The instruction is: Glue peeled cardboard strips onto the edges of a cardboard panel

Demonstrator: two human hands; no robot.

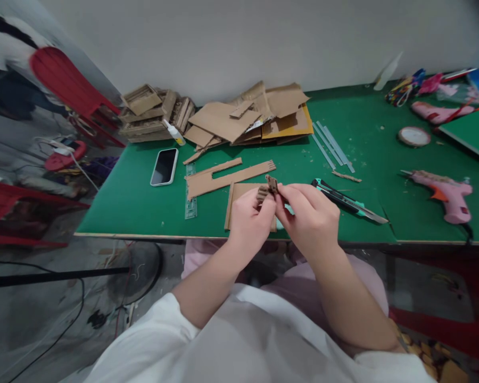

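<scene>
Both my hands meet above the front edge of the green table, pinching a small corrugated cardboard piece (271, 184) between the fingertips. My left hand (249, 221) is closed on its left side, and my right hand (311, 215) grips it from the right. Part of the piece is hidden by my fingers. Under my hands lies a flat cardboard panel (235, 205) with a raised strip along its left edge. A teal and black utility knife (343, 199) with its blade out lies just right of my right hand. Cut cardboard strips (223, 178) rest beyond my left hand, partly over a clear ruler (190, 210).
A phone (164, 166), a glue bottle (174, 133), stacked cardboard (227, 119) and small cardboard crates (155, 111) stand left and back. Glue sticks (333, 143), a tape roll (414, 136) and a pink glue gun (447, 194) lie right. A person sits near a red chair (64, 80).
</scene>
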